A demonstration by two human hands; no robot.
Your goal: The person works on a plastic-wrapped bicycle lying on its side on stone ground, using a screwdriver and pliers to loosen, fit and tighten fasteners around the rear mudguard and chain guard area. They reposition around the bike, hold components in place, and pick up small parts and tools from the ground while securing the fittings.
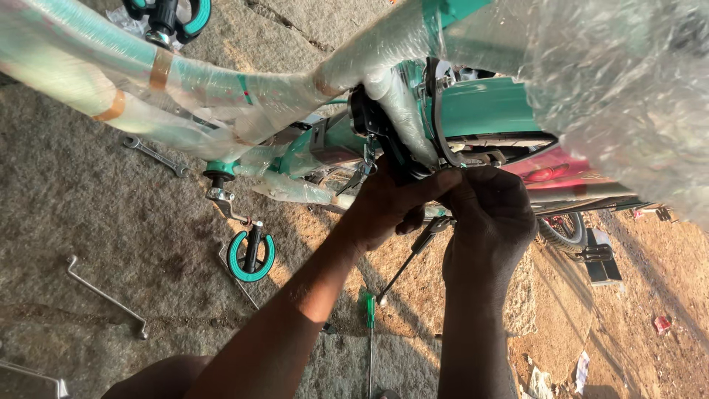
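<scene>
Two hands meet under the teal bicycle frame [221, 89], which is wrapped in clear plastic and hangs above the stony ground [88, 222]. Your left hand [388, 203] presses up against the black brake assembly [380, 137] beside the mudguard [487, 111], its grip closed around the fitting. Your right hand [491, 218] is curled tight just to its right, fingertips pinched near the same fitting; what they pinch is hidden, possibly a small nut or cable end. A black-handled screwdriver [413, 255] slants down between your wrists, and I cannot tell which hand carries it.

On the ground to the left lie a flat spanner [155, 155], a bent box wrench [103, 295] and a teal pedal [251, 255]; a green-handled tool [371, 310] lies near you.

Risks, as I judge them: the screwdriver slipping free, a small part dropping into the ground's cracks, or plastic wrap snagging the brake.
</scene>
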